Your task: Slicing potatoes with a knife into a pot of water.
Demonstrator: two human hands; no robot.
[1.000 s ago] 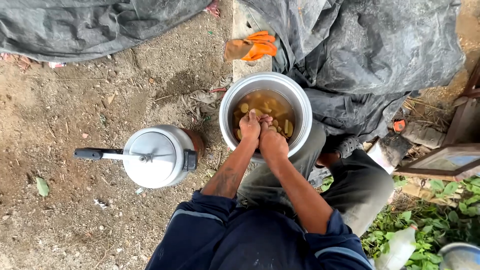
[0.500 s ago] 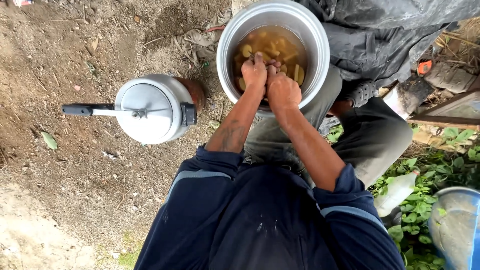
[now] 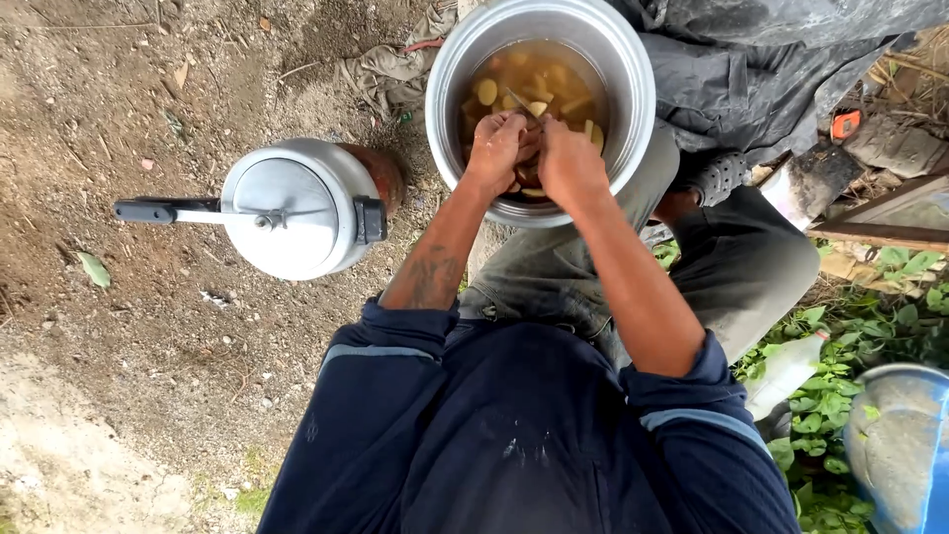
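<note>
Silvery pot (image 3: 633,89) now nearer; both hands (image 3: 534,153) stay clenched together above yellow pieces (image 3: 539,84), apparently gripping a small knife (image 3: 518,100).

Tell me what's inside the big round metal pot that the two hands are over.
The big round metal pot holds brownish water with pale cut vegetable pieces floating in it. The left hand and right hand cover the near part, and the cloudy water hides the bottom.
</note>
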